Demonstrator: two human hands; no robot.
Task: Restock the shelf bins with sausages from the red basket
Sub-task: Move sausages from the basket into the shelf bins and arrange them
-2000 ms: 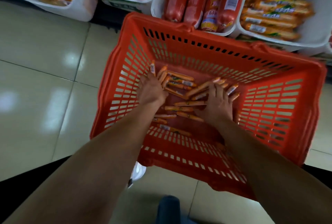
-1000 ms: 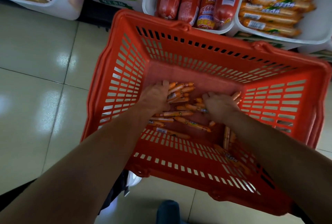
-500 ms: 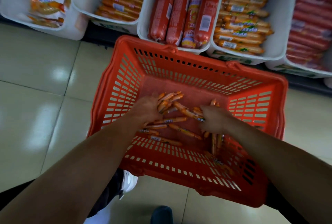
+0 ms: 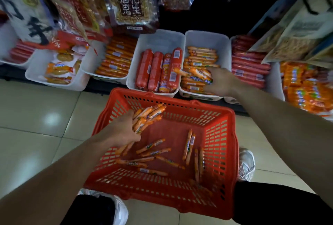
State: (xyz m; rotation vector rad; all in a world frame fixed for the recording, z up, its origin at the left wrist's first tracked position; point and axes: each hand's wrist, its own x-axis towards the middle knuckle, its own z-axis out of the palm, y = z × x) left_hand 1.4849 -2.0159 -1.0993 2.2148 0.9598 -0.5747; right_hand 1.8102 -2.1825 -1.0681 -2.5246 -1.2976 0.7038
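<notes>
Two handfuls show in the head view. The left hand (image 4: 123,131) clenches a bunch of sausages (image 4: 149,114) above the red basket (image 4: 180,101), near its left wall. The right hand (image 4: 221,82) grips a smaller clutch (image 4: 196,74) over the white bin (image 4: 207,39) just beyond the basket's far right corner. Loose sausages (image 4: 155,152) lie on the basket floor. They look light, slick-wrapped and slightly bendy, so they are probably best gathered parallel and squeezed mid-length.

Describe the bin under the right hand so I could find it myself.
Start at the red basket on the floor; white bins stand in a row behind it. The bin sits behind the basket's far right corner, under the right hand. It holds thin orange sausages, unlike the fat red sausages to its left.
</notes>
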